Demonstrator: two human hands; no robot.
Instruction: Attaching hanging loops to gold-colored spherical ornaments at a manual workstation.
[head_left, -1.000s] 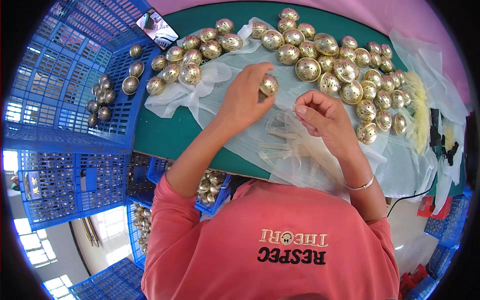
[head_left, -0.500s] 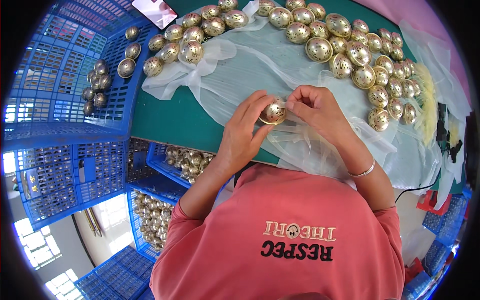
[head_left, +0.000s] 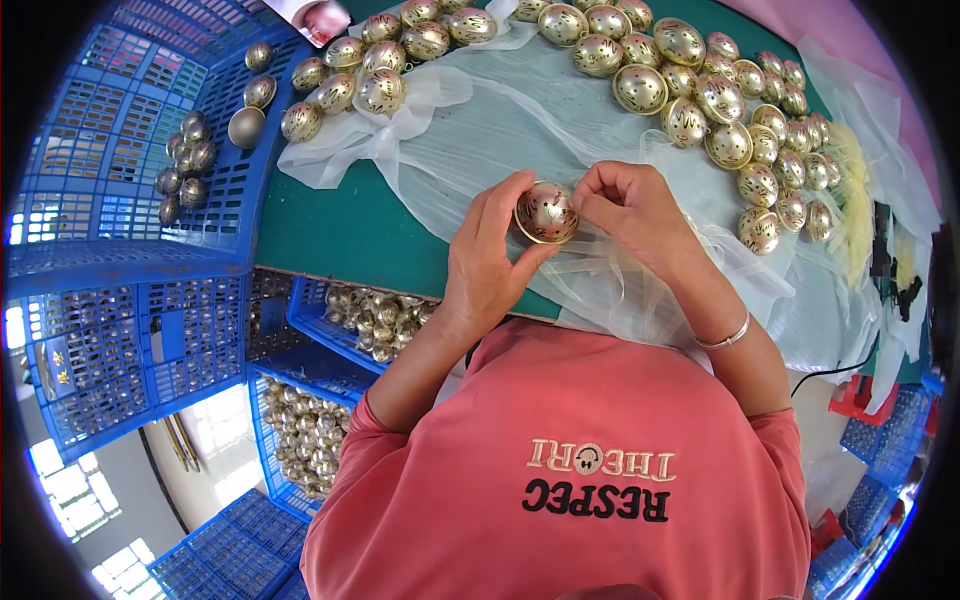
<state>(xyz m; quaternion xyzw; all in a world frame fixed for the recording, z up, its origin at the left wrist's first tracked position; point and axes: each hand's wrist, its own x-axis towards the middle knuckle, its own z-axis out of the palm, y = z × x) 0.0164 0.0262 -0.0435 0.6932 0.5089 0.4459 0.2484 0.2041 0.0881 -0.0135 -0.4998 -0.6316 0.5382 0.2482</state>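
Between my two hands is a round gold ball ornament (head_left: 548,212) with dark markings and a rim around its edge. My left hand (head_left: 490,245) curls around its left side, fingers above and thumb below. At the ball's right edge my right hand (head_left: 630,210) is closed in a pinch, the fingertips touching it; what is pinched is too small to make out. Beneath the hands lies thin white sheer fabric (head_left: 490,130), with pale ribbon strips (head_left: 625,280) bunched under my right wrist.
More gold balls (head_left: 720,98) cover the far right of the green table (head_left: 330,225), and another group (head_left: 385,90) sits far left. A blue crate (head_left: 225,185) at left holds several balls; lower crates (head_left: 300,430) are full. Yellow fluff (head_left: 853,200) and a phone (head_left: 315,20) lie near the edges.
The held ball has turned, showing more of its face and rim toward me. My right hand has shifted slightly up and stays pinched at its edge. The view has moved a little.
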